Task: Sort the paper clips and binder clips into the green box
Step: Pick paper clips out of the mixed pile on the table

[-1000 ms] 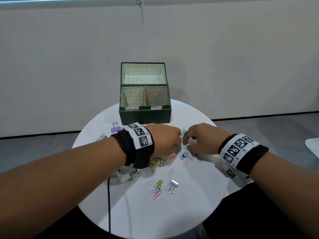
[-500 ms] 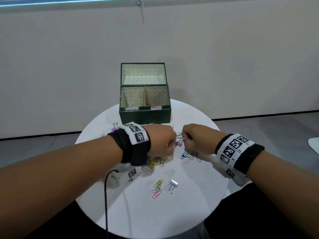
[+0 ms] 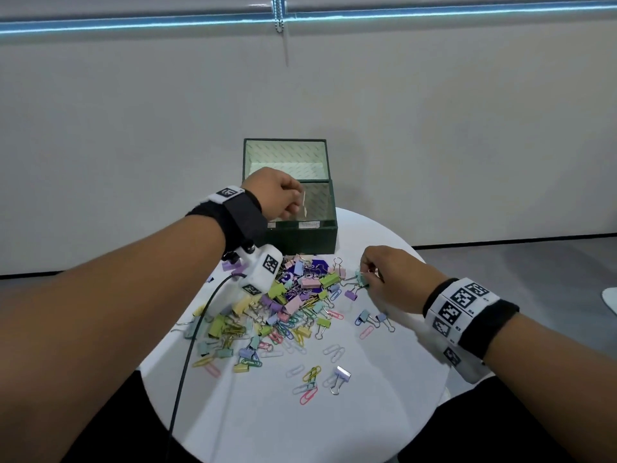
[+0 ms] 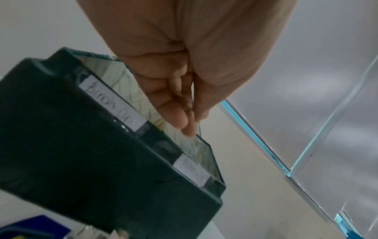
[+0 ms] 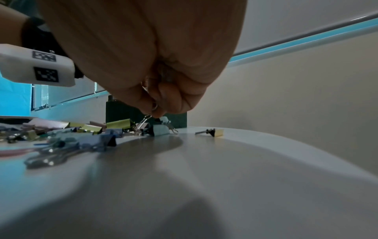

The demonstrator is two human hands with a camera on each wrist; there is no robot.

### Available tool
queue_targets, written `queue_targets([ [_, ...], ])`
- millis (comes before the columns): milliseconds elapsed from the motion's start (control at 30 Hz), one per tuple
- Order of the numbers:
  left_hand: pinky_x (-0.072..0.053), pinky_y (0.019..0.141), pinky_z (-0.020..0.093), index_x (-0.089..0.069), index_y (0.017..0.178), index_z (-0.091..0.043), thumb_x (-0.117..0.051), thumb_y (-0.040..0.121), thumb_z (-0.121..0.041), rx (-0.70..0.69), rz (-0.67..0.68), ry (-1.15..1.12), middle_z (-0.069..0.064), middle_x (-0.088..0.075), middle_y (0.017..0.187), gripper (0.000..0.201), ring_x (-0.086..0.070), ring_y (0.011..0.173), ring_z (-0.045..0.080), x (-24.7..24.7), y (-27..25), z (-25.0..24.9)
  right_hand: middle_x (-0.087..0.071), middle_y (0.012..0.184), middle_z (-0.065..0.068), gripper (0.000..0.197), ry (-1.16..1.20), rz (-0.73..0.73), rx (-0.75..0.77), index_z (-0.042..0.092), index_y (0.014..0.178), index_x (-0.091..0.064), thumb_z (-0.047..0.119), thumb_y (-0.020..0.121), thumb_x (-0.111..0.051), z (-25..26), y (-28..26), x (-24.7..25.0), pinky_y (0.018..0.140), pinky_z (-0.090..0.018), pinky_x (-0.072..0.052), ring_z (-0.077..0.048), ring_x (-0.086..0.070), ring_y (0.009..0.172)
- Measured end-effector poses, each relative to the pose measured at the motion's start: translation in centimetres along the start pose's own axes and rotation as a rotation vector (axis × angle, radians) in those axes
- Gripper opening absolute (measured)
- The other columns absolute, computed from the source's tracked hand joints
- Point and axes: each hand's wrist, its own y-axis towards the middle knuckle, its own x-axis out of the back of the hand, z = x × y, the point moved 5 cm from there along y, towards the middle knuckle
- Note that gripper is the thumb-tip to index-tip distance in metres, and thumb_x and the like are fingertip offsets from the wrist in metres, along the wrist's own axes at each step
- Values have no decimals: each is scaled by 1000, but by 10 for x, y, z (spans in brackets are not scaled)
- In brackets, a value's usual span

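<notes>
Left hand [image 3: 277,195] over green box [image 3: 302,240] front-left compartment, fingers bunched, contents not visible. Right hand [image 3: 389,279] nearer pile, pinching wire handle of teal binder clip [image 3: 360,280] directly below fingertips.

A dark green box [image 3: 302,237] stands open at the far edge of the round table, its lid upright behind two front compartments lined with pale patterned paper, each with a white handwritten label on the front wall. A heap of pastel binder clips [image 3: 329,280] and coloured paper clips [image 3: 309,396] spreads over the tabletop just in front of it. Stragglers lie toward the near edge, among them a lone silver binder clip [image 3: 341,375].
</notes>
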Motion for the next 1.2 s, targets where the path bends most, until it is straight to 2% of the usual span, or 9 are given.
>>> queue_targets([
  [167,-61,73,29,-47,143,-18,-45,96,8,-15,63,-40,10,-71,103,54,-70,77,18,5,-5,6,-62,96,2,9,-10,-69,34,20,92,-57,17,99,-52,24,17,32,74,-27,-42,-19,-58,88],
  [333,-57,79,32,-69,110,-27,-57,95,-14,-190,-3,300,-10,-71,86,23,-69,77,7,29,-43,12,-59,92,3,7,-12,-171,83,19,94,-57,14,97,-53,73,76,67,70,-20,-41,-16,-57,86],
  [433,-53,82,31,-68,110,-38,-53,96,-24,-295,159,642,-16,-69,100,24,-64,84,7,28,-85,24,-59,102,0,17,-132,-132,92,20,102,-60,7,92,-56,95,106,59,73,-28,-42,-21,-59,91],
  [500,-51,83,29,-67,114,-42,-52,97,-27,-361,305,834,-16,-64,108,27,-60,91,8,23,-113,38,-56,119,1,35,-220,-45,90,25,120,-62,6,91,-58,101,114,49,77,-31,-49,-22,-59,97],
  [633,-45,83,22,-68,114,-44,-56,94,-31,-371,467,903,-17,-60,110,27,-59,98,6,23,-155,68,-40,148,0,53,-301,-40,172,35,130,-60,4,86,-62,102,99,36,93,-37,-54,-26,-58,116],
  [733,-48,84,25,-66,113,-48,-57,92,-35,-389,435,884,-17,-57,107,26,-58,100,5,26,-169,89,-53,128,3,42,-288,-30,270,31,120,-65,3,90,-60,100,65,24,86,-32,-53,-23,-60,107],
  [833,-45,78,22,-65,112,-47,-57,92,-38,-406,381,845,-17,-56,104,23,-56,99,5,27,-177,100,-62,100,13,27,-316,130,282,31,104,-69,11,93,-56,83,26,12,77,-27,-51,-15,-62,91],
  [1000,-33,66,9,-69,98,-42,-65,86,-39,-474,279,773,-16,-56,95,13,-57,90,6,34,-186,103,-59,104,16,23,-407,368,262,38,107,-71,34,85,-67,52,-26,2,80,-26,-49,-11,-59,94],
  [1200,-45,70,23,-71,104,-39,-64,81,-52,-487,249,794,-14,-56,96,27,-57,91,8,35,-193,104,-57,106,16,18,-389,292,275,37,101,-77,38,84,-73,36,-32,-8,83,-31,-51,-9,-57,99],
])
